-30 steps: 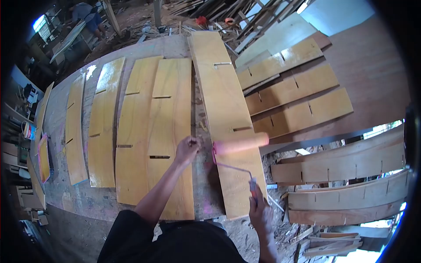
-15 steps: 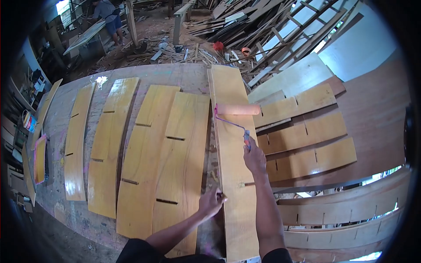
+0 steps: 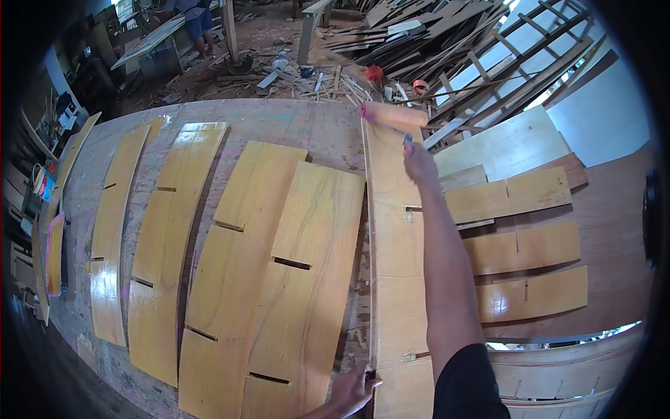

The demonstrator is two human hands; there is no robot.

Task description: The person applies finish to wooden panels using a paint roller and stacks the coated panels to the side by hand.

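The right hand point(image 3: 421, 164) grips the roller point(image 3: 398, 114) by its handle. The roller head lies across the far end of the work board point(image 3: 398, 279), at the far right corner of the bench point(image 3: 321, 126). The work board runs along the right edge of the bench toward the near edge. The left hand point(image 3: 352, 390) has its fingers curled at the work board's left side; whether they grip it cannot be told.

Status, judged by sheen: the narrow boards point(image 3: 157, 265) toward the left edge of the bench show bright gloss and appear coated. The wide boards point(image 3: 241, 293), left of the work board, share the yellow tone with less gloss. The work board appears in progress; its coverage cannot be confirmed. Beyond the right edge, the short boards point(image 3: 530, 246) show gloss in places; the curved boards point(image 3: 558, 377) look paler and appear uncoated.
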